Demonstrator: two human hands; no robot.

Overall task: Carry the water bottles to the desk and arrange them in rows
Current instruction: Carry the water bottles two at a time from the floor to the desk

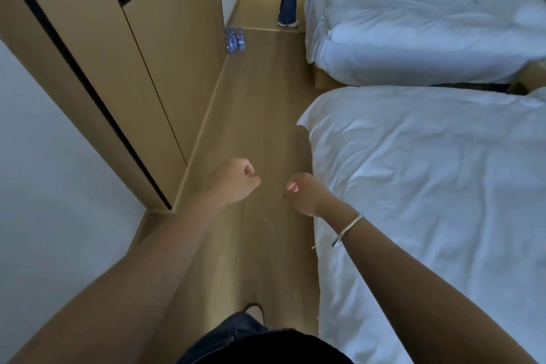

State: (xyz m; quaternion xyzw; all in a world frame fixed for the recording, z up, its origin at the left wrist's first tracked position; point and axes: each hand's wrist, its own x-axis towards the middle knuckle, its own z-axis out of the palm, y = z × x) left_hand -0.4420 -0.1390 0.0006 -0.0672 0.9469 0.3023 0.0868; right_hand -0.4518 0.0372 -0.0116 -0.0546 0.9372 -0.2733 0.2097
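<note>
We note a cluster of clear plastic water bottles with blue labels [235,40] standing upright on the wooden plank floor [260,115], long axes vertical, caps up, against the foot of the tan wooden wardrobe [165,47], well ahead of us. Label writing is too small to read. Our left hand [236,182] and right hand [304,193] are both curled into fists, holding nothing, above the floor beside the white-sheeted bed [428,186].

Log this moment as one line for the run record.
hands: left hand and right hand curled, empty | water bottles: on floor by cabinet, far ahead
</note>
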